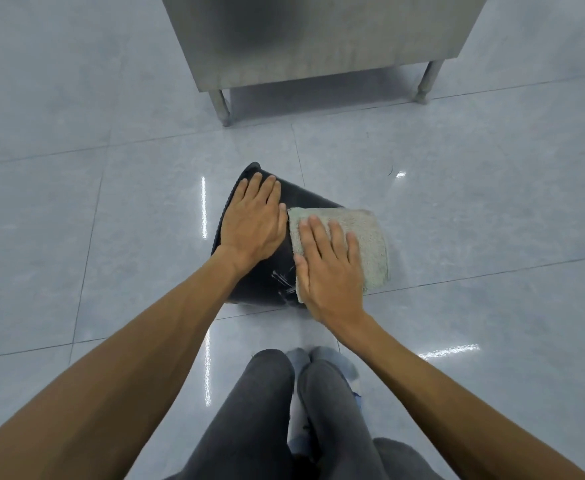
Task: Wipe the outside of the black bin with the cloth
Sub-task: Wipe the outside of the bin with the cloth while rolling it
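Observation:
The black bin (267, 278) lies on its side on the tiled floor, its rim pointing left and away. My left hand (253, 221) rests flat on the upper side of the bin near the rim, fingers straight. A pale green-grey cloth (370, 244) is draped over the bin's right part, towards its base. My right hand (329, 268) presses flat on the cloth with fingers spread. Wet streaks show on the bin wall just left of the cloth.
A stainless steel cabinet (319, 39) on short legs stands on the floor beyond the bin. My knees in dark trousers (284, 410) are just below the bin. Glossy grey floor tiles (76, 220) surround everything.

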